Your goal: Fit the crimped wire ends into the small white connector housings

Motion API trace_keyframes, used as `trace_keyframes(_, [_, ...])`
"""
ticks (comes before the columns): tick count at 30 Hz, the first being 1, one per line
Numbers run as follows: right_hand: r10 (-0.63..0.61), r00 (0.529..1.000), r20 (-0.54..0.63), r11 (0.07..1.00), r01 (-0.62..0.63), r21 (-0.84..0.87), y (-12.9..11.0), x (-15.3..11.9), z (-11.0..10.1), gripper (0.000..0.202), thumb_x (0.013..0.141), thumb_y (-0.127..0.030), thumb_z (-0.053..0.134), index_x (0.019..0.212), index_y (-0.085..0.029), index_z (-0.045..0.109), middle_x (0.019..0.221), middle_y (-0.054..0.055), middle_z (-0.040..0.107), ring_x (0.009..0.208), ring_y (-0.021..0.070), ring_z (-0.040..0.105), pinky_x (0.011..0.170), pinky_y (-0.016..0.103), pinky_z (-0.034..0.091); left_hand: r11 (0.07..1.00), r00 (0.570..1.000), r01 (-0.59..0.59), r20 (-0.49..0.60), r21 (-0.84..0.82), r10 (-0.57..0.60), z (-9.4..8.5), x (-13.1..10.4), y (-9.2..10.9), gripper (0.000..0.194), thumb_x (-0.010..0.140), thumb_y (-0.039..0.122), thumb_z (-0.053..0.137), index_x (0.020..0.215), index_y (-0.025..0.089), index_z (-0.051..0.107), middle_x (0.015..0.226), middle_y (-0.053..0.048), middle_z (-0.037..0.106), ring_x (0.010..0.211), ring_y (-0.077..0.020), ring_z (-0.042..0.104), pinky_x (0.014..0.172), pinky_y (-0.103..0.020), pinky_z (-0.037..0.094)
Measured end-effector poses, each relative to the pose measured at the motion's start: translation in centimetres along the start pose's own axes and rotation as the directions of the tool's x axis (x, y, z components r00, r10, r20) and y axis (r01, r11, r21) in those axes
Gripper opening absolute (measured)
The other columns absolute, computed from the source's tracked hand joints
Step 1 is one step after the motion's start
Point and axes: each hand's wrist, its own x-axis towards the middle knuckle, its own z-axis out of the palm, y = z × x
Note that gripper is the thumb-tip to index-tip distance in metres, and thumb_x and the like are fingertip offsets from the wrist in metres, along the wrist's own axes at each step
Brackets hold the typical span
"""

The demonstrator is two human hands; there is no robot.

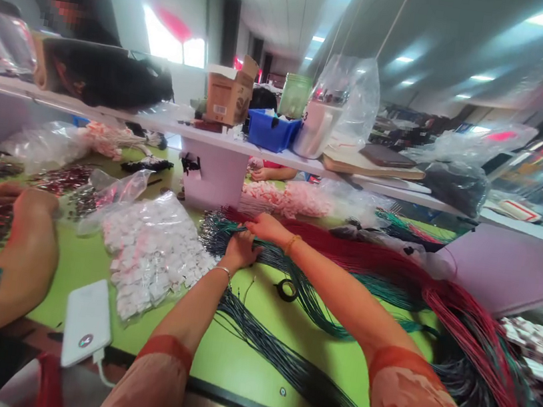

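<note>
Both my hands are together at the terminal ends of long wires in the middle of the green table. My left hand is closed on thin wires, its thumb toward the right. Just above it, my right hand has its fingers pinched at the green wires; how many wires it grips is too small to tell. Red wires stretch away to the right behind my right forearm. Dark grey wires run from below my left hand to the table's front edge. A roll of black tape lies near my right forearm.
Left of my hands lies a clear bag of white connectors. A white power bank with a cable sits at the front edge. A co-worker's arm works at far left. A shelf with boxes and a mug crosses behind.
</note>
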Motion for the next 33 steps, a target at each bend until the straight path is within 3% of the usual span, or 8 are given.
trace_keyframes(6, [0.088,0.996,-0.013,0.98,-0.084,0.179,1.5,-2.1,-0.8,0.034,0.089,-0.037,0.047,0.072,-0.012,0.063,0.056,0.0,0.052,0.05,0.0085,0.042,0.049,0.021,0.031,0.987,0.996,-0.087,-0.01,0.132,0.089,1.0,-0.3,-1.8,0.065,0.089,0.047,0.046,0.142,0.01,0.042,0.147,-0.02,0.044,0.138,-0.0334,0.035,0.113,-0.051,0.022])
trace_keyframes(11, [-0.033,0.996,-0.083,0.97,0.052,0.236,2.0,-4.1,-2.0,0.038,0.086,-0.045,0.047,0.069,-0.013,0.06,0.056,-0.001,0.051,0.054,0.0095,0.041,0.052,0.022,0.031,0.986,0.994,-0.106,0.012,0.129,0.105,1.5,0.0,-1.8,0.063,0.09,0.044,0.045,0.142,0.008,0.043,0.144,-0.02,0.048,0.135,-0.0319,0.04,0.114,-0.049,0.023])
trace_keyframes(18, [-0.034,0.998,-0.057,0.977,0.045,0.208,3.1,-8.2,-3.8,0.042,0.083,-0.051,0.046,0.067,-0.014,0.057,0.055,-0.002,0.047,0.053,0.0091,0.038,0.052,0.023,0.028,0.988,0.992,-0.122,0.039,0.092,0.119,1.8,0.2,-1.3,0.056,0.089,0.04,0.046,0.136,0.01,0.05,0.144,-0.018,0.048,0.137,-0.0311,0.037,0.116,-0.05,0.019])
trace_keyframes(22, [0.062,0.993,0.095,0.979,-0.079,0.186,4.4,-10.1,-4.6,0.046,0.081,-0.056,0.047,0.059,-0.016,0.052,0.05,-0.002,0.042,0.048,0.0082,0.033,0.049,0.023,0.026,0.991,0.993,-0.101,0.071,0.093,0.094,2.3,0.6,-0.9,0.06,0.088,0.041,0.048,0.14,0.012,0.046,0.148,-0.017,0.043,0.139,-0.032,0.033,0.117,-0.05,0.015])
trace_keyframes(24, [0.029,0.999,0.024,0.974,-0.033,0.226,5.0,-10.5,-4.9,0.047,0.083,-0.057,0.045,0.065,-0.015,0.055,0.053,-0.002,0.044,0.049,0.0085,0.035,0.05,0.023,0.026,0.995,0.993,-0.072,0.096,0.07,0.065,2.5,0.8,-0.7,0.063,0.088,0.042,0.048,0.144,0.012,0.041,0.149,-0.017,0.042,0.138,-0.032,0.035,0.116,-0.049,0.02])
trace_keyframes(27, [-0.042,0.997,-0.062,0.973,0.055,0.225,5.6,-10.2,-4.1,0.045,0.087,-0.055,0.042,0.069,-0.016,0.056,0.053,-0.002,0.043,0.052,0.009,0.036,0.052,0.022,0.027,0.995,0.99,-0.085,0.114,0.054,0.078,2.8,1.2,-0.5,0.064,0.089,0.043,0.046,0.145,0.013,0.04,0.148,-0.017,0.044,0.137,-0.032,0.037,0.115,-0.048,0.023])
trace_keyframes(30, [0.001,0.988,0.155,0.998,-0.011,0.064,5.4,-8.5,-2.2,0.042,0.082,-0.046,0.054,0.053,-0.017,0.046,0.046,-0.002,0.038,0.052,0.0092,0.035,0.052,0.024,0.026,0.988,0.989,-0.114,0.105,0.101,0.104,3.1,1.5,-0.6,0.068,0.088,0.045,0.047,0.146,0.011,0.038,0.152,-0.017,0.038,0.142,-0.0328,0.029,0.118,-0.05,0.015])
trace_keyframes(33, [-0.048,0.996,-0.08,0.978,0.063,0.199,4.4,-6.0,-1.1,0.039,0.089,-0.044,0.04,0.062,-0.017,0.048,0.055,-0.001,0.044,0.055,0.0093,0.036,0.053,0.023,0.028,0.984,0.991,-0.106,0.103,0.145,0.091,3.2,1.6,-0.9,0.071,0.088,0.048,0.046,0.146,0.009,0.038,0.153,-0.019,0.036,0.143,-0.0341,0.028,0.117,-0.051,0.015])
